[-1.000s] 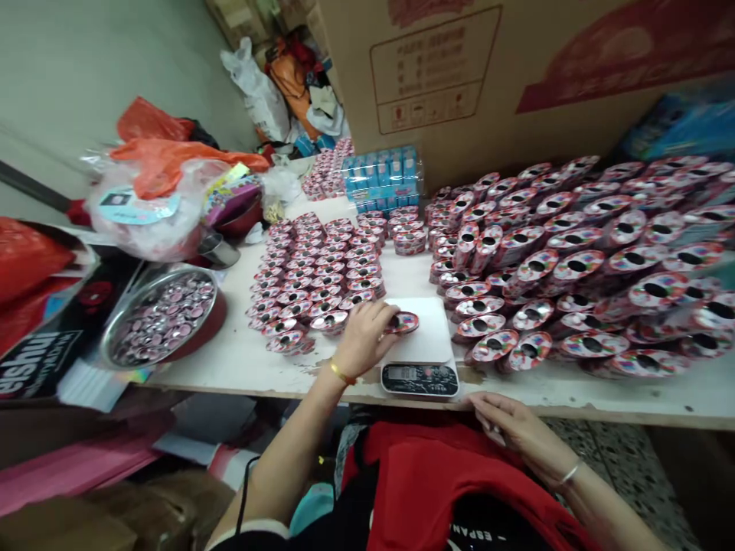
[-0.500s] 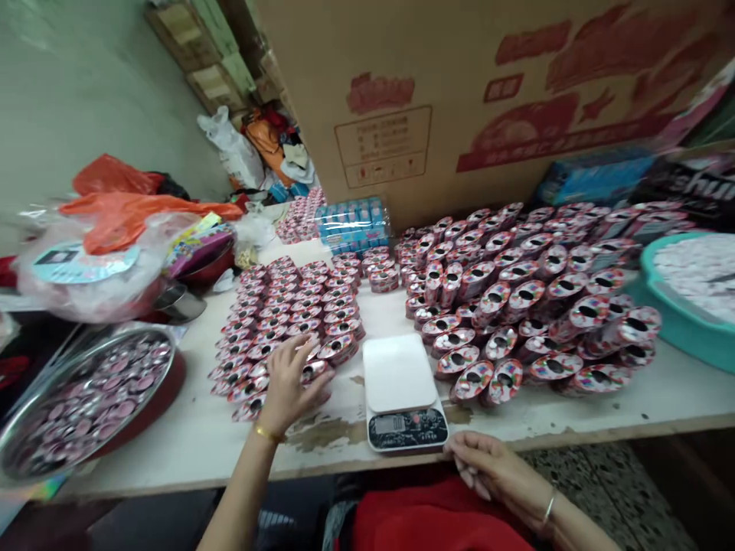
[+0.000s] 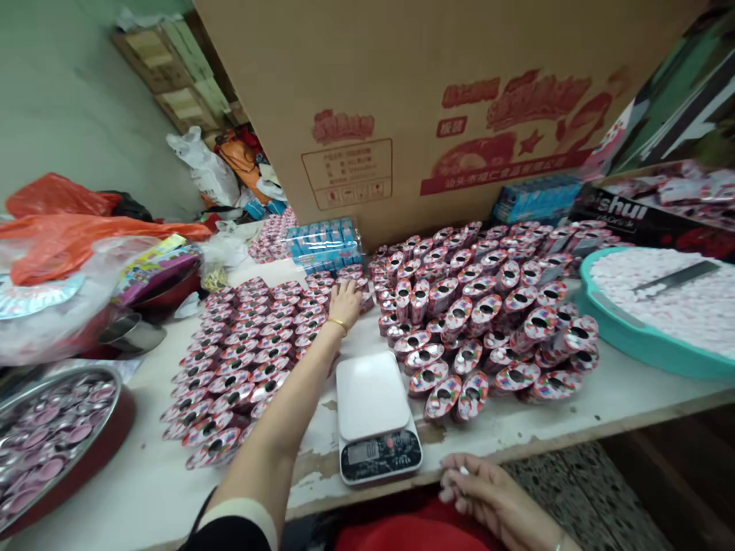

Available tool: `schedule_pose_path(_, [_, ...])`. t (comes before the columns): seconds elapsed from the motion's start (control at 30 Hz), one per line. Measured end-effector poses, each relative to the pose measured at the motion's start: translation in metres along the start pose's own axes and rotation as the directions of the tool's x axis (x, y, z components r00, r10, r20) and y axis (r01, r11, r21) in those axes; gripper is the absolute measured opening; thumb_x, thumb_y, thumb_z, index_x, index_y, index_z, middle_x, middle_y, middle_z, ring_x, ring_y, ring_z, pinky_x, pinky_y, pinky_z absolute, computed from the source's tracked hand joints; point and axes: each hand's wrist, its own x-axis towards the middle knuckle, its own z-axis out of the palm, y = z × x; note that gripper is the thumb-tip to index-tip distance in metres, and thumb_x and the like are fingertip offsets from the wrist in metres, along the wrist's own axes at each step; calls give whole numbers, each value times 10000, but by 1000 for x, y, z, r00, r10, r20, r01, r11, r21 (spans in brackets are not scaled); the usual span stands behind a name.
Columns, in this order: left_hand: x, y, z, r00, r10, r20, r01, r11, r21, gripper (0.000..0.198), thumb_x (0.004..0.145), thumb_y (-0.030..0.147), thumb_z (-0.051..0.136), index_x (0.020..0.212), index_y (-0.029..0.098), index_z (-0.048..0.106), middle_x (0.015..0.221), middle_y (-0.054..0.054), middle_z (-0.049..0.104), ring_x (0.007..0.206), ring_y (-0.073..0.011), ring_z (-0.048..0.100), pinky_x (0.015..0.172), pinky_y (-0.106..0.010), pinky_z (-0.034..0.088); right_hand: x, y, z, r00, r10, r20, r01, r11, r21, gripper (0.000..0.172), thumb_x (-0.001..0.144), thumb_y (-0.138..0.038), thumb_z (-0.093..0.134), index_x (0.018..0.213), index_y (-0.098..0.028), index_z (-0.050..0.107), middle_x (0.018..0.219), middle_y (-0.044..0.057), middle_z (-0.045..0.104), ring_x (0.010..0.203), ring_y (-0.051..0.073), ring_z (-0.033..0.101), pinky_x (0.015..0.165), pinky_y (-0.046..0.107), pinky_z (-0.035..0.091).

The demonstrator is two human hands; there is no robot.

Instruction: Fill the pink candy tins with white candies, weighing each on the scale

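Observation:
My left hand [image 3: 345, 301] reaches over the back of the left group of small printed oval containers [image 3: 234, 381]. Its fingers are bent down around one of them, partly hidden by the hand. Close to the table's front edge, my right hand [image 3: 479, 490] is closed, with a small white piece [image 3: 464, 471] pinched at the fingertips. Between the two groups of containers sits a white kitchen scale [image 3: 372, 394] with a bare platform and a lit display. To its right stands the other group of open-topped oval containers [image 3: 459, 314].
A turquoise basin [image 3: 609, 329] of white pieces, with a flat metal blade [image 3: 681, 277] on them, stands at right. At left is a metal bowl [image 3: 123, 413] of pink round pieces. A large cardboard box [image 3: 402, 99] and blue wrapped packs [image 3: 325, 243] line the back.
My left hand has moved forward and right, from the front of the left group to its back row. The right hand stays near the front edge. The view has shifted right.

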Motion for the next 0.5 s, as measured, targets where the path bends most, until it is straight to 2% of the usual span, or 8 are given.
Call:
schedule_pose_path(0.07, [-20, 1, -15, 1000, 24, 3, -24, 1000, -5, 212, 851, 168, 412, 931, 173, 609, 1251, -126, 484, 1198, -276, 385, 958, -465, 296, -6, -5, 1, 1000, -10, -4, 10, 999, -41, 405, 593, -339, 803, 887, -138, 611, 792, 50, 657, 728, 110, 620, 659, 184, 455])
schedule_pose_path(0.13, [-47, 4, -35, 997, 72, -7, -73, 997, -23, 185, 867, 223, 424, 931, 166, 588, 1147, -122, 536, 1071, -255, 476, 904, -427, 331, -8, -10, 3, 1000, -13, 19, 15, 995, -103, 405, 599, -349, 796, 882, -133, 602, 789, 56, 663, 734, 117, 626, 665, 195, 453])
schedule_pose_path(0.23, [-94, 14, -66, 982, 186, 43, -180, 977, -117, 232, 892, 357, 429, 853, 170, 560, 936, -77, 581, 861, -199, 541, 768, -336, 368, -6, -15, 7, 996, -9, 92, 28, 978, -205, 383, 627, -404, 764, 809, -119, 582, 677, 36, 642, 600, 98, 590, 563, 193, 413])
schedule_pose_path(0.3, [-123, 26, -77, 966, 236, 104, -215, 960, -179, 273, 895, 415, 426, 834, 174, 538, 838, -50, 583, 778, -179, 544, 712, -307, 363, -3, -17, 11, 991, -13, 133, 49, 962, -269, 379, 647, -422, 743, 783, -111, 572, 599, 16, 615, 495, 65, 517, 497, 183, 358])
schedule_pose_path(0.4, [-149, 42, -75, 950, 263, 170, -222, 949, -224, 258, 886, 422, 452, 890, 173, 520, 804, -36, 600, 751, -181, 558, 698, -308, 369, 1, -17, 17, 983, -38, 179, 96, 939, -331, 388, 645, -402, 740, 828, -106, 570, 586, 11, 619, 467, 53, 481, 494, 186, 345])
schedule_pose_path(0.5, [-157, 47, -63, 957, 260, 132, -216, 936, -277, 297, 869, 407, 495, 1055, 176, 497, 926, -56, 624, 852, -202, 581, 755, -331, 398, 1, -19, 23, 976, -34, 217, 117, 916, -384, 404, 633, -388, 737, 864, -106, 561, 629, 36, 652, 503, 79, 530, 538, 212, 392])
